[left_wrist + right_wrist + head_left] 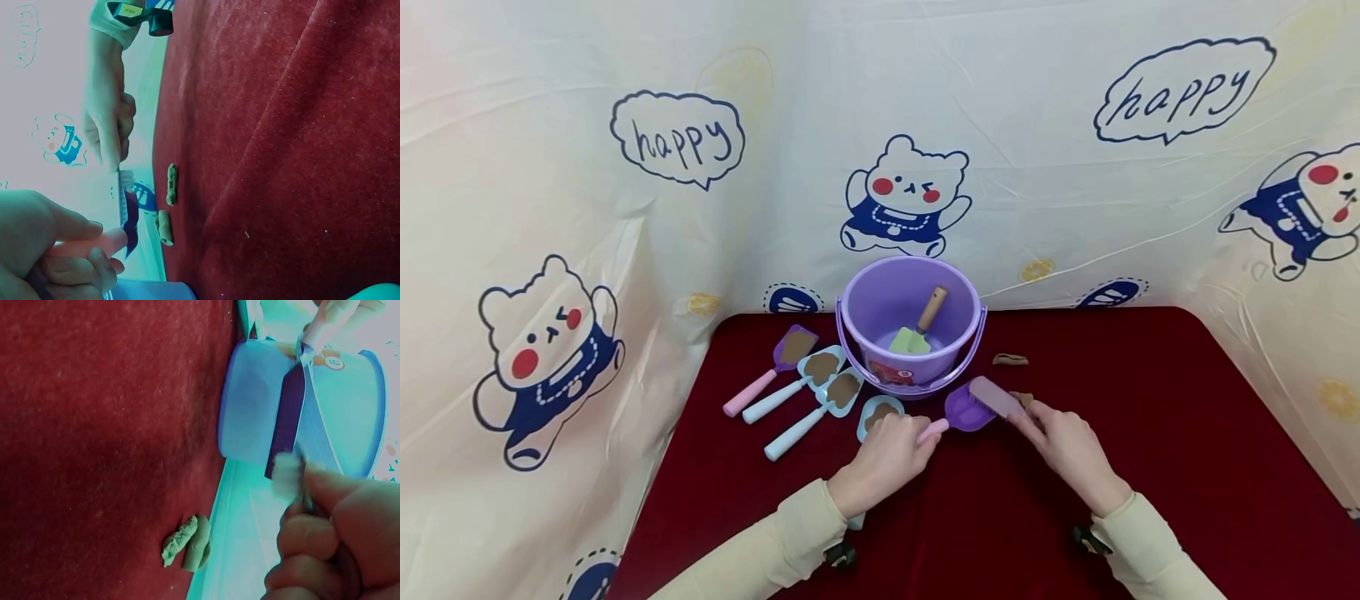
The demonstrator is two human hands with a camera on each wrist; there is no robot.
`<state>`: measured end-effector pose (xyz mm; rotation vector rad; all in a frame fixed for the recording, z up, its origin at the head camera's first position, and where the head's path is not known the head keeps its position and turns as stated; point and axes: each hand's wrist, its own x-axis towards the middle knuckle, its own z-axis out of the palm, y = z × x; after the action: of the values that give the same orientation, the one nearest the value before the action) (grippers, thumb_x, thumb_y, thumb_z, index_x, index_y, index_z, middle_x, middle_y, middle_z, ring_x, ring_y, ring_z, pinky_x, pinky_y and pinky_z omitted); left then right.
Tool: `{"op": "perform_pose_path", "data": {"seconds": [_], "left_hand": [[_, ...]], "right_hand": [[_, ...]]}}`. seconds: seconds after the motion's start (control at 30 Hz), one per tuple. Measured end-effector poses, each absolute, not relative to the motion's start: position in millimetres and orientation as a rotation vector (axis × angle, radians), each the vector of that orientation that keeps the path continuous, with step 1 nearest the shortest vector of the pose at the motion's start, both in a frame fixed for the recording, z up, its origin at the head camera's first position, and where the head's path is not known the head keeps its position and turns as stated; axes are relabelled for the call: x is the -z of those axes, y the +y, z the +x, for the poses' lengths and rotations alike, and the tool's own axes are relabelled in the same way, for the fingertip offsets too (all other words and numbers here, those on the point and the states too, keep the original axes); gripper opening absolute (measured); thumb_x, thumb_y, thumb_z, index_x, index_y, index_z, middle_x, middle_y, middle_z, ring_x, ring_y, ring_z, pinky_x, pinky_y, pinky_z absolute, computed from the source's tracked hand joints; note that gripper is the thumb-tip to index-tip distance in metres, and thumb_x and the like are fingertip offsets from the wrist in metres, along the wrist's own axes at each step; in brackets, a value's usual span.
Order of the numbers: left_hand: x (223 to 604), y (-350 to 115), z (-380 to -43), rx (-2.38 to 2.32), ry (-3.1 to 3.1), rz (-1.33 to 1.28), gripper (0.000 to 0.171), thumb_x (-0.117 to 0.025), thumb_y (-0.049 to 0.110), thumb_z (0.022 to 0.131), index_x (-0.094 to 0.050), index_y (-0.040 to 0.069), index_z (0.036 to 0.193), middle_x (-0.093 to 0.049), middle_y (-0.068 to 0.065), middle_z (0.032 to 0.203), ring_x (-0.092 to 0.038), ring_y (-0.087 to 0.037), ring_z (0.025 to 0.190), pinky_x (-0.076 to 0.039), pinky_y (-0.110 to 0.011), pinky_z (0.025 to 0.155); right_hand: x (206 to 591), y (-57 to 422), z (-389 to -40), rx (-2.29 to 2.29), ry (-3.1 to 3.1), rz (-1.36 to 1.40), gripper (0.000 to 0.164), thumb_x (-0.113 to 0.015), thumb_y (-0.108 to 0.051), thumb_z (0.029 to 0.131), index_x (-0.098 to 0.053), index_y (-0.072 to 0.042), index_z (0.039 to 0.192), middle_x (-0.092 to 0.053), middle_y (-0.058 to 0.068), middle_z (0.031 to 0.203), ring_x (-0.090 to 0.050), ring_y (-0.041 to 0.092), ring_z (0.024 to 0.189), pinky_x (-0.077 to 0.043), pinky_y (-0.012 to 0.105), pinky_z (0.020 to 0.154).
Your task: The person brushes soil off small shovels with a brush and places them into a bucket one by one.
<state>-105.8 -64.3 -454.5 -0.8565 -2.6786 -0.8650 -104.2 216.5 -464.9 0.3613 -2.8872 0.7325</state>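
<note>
My left hand [883,458] grips the pink handle of a toy shovel [966,408] with a purple blade, held in front of the bucket. In my right hand [1071,450] is a brush [996,398], its pale bristles [286,476] at the end of the purple blade. The right wrist view shows the right fingers curled around the brush handle, which the hand mostly hides. Beside the left hand lies a light blue shovel [874,408] with brown matter on its blade, partly covered by that hand.
A purple bucket [910,275] stands at the back, a green shovel [912,340] with a wooden handle inside it. Left of it lie a purple shovel [786,350] and two light blue shovels [793,433], all bearing brown matter. Brown clay-like rolls [1011,359] rest on the red cloth.
</note>
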Motion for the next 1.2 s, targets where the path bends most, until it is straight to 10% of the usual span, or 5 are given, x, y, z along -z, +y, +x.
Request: {"op": "perform_pose_path", "data": {"seconds": [1.2], "left_hand": [[455.0,-64.9,-105.3,0.872,-2.673,-0.873,0.051,-0.065,0.021,0.104,-0.039,0.016,0.060,-0.030,0.008,0.053,-0.033,-0.008,0.044,-0.026,-0.022,0.043]], "right_hand": [[452.6,221.8,-103.0,-0.654,-2.934,0.333,0.032,-0.069,-0.035,0.101,-0.054,-0.019,0.078,-0.033,-0.009,0.057,-0.032,0.007,0.048,-0.028,0.027,0.044]]}}
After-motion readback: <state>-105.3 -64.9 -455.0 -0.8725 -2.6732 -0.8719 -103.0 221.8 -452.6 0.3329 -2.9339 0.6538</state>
